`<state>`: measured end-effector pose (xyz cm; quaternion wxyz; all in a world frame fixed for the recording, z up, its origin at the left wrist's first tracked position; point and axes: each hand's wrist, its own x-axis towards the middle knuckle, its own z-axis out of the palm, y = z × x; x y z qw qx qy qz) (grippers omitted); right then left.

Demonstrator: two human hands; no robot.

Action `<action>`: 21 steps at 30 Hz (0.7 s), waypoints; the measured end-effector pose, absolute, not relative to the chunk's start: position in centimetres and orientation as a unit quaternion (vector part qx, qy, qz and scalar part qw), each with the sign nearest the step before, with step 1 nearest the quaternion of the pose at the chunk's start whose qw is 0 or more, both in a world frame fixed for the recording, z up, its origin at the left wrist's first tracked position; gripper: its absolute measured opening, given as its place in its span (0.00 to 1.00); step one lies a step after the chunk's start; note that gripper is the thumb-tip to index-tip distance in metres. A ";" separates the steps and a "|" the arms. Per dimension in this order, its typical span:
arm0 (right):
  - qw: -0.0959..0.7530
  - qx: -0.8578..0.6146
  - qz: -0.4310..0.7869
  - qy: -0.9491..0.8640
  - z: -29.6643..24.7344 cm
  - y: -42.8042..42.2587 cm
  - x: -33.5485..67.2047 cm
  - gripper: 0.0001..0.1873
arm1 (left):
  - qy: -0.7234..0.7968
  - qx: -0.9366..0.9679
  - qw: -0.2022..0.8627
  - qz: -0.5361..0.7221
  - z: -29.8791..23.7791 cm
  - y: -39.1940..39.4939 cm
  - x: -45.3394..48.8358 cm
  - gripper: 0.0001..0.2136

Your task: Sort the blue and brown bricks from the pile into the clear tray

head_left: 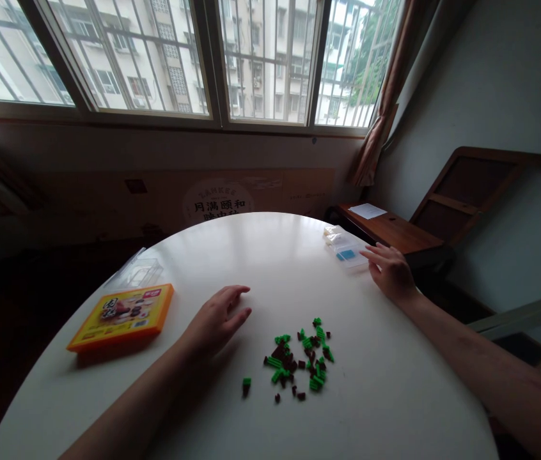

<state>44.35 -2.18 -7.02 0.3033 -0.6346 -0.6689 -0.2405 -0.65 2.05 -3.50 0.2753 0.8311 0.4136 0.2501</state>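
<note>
Green and dark brown building bricks [280, 361] lie in a loose heap on the white round table [371, 396]. One green brick with a brown one below it [246, 386] sits apart, left of the heap. My left hand [220, 319] is over the table to the upper left of the bricks, thumb and fingers apart, with nothing in it. At the table's far right, my right hand [389, 271] has its fingers stretched out at the edge of a clear plastic case [354, 260] with a blue patch; whether they touch it I cannot tell.
An orange and yellow game box [124, 316] lies on the left, with clear plastic packaging [139, 273] behind it. Small clear bags [335, 234] lie beyond the case. A wooden bench [395, 230] bearing a white paper [368, 211] stands past the table's right edge.
</note>
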 end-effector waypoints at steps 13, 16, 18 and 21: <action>0.273 -0.501 -0.122 -0.812 -5.8 -4.4 38.7 0.17 | 0.409 0.847 0.211 0.266 -3.6 1.9 -0.2 0.12; 0.262 -0.487 -0.077 -0.830 -6.0 -4.3 36.5 0.16 | 0.415 0.851 0.183 0.265 -3.7 1.6 0.0 0.11; 0.271 -0.506 -0.067 -0.816 -6.1 -3.8 35.0 0.17 | 0.419 0.854 0.163 0.262 -3.7 1.2 0.1 0.11; 0.272 -0.535 -0.056 -0.798 -6.1 -2.2 33.0 0.14 | 0.418 0.863 0.125 0.254 -3.6 0.5 0.5 0.12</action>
